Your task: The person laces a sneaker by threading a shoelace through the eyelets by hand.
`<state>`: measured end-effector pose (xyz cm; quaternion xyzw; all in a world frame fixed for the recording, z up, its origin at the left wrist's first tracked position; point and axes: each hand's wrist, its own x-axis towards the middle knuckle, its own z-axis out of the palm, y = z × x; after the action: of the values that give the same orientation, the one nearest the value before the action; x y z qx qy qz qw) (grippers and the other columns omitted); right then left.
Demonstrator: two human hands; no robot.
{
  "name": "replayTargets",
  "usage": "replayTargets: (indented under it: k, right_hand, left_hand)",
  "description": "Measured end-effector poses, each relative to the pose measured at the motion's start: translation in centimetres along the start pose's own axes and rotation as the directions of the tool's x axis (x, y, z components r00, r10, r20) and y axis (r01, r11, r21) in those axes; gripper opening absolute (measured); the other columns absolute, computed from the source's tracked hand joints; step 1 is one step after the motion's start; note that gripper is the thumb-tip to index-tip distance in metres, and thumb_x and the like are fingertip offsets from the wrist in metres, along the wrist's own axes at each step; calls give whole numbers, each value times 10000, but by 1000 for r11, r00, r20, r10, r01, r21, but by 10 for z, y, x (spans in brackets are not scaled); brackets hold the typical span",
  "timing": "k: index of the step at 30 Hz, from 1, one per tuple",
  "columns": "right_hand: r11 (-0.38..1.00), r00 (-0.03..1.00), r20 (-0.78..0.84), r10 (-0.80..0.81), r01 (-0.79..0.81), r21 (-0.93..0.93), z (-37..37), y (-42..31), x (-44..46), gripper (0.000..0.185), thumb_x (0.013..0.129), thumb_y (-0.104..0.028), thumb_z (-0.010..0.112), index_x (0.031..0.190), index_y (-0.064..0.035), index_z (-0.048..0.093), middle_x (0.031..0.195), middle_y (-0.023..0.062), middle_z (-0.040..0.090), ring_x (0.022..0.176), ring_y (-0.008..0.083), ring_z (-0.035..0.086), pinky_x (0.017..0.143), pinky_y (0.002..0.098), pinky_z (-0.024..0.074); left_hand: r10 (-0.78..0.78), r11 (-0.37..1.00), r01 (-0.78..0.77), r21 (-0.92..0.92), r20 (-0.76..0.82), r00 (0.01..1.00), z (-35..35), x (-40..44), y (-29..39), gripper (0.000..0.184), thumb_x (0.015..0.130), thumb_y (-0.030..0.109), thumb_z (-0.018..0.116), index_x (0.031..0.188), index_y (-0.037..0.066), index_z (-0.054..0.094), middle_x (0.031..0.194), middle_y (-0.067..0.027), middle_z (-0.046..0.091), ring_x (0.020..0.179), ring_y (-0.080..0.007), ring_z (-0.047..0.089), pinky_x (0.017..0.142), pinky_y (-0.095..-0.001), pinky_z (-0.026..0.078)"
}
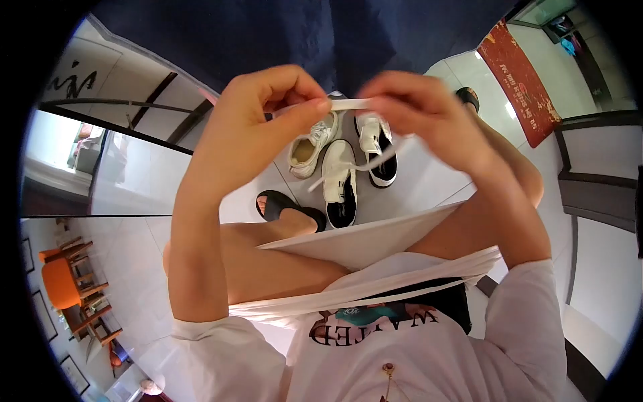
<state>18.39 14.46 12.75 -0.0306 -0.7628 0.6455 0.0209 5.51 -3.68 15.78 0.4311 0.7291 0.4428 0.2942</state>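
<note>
A pale tiled floor (435, 164) spreads below, its far edge bordered by dark blue fabric (281, 40). Three white shoes (337, 167) stand near that edge, close together. Over them, the person's left hand (268, 120) pinches one part of a white lace (350, 104) between thumb and fingers; the right hand (429, 120), blurred, pinches it just beside, a short taut stretch between. A loose end droops before the shoes.
</note>
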Motion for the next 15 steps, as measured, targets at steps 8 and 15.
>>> replayTargets:
  k: [8,15]
  right_hand:
    - [862,932,-362,-6,-179,-474,-132,-16,-85,92,852,-113,586,900,-43,623,846,30,601,786,97,552,685,204,420]
    - [235,731,-554,-398,-503,-832,-259,-32,-172,344,880,-421,521,1093,-172,625,1105,8,620,1011,168,568,849,329,441]
  left_hand:
    - [-150,972,158,-177,54,987,-1,5,-59,148,855,189,609,790,55,601,675,22,544,593,-51,418,557,-196,338]
    - [-209,913,227,-338,87,974,13,6,-83,176,871,201,585,771,56,582,663,28,503,583,-51,391,586,-199,324]
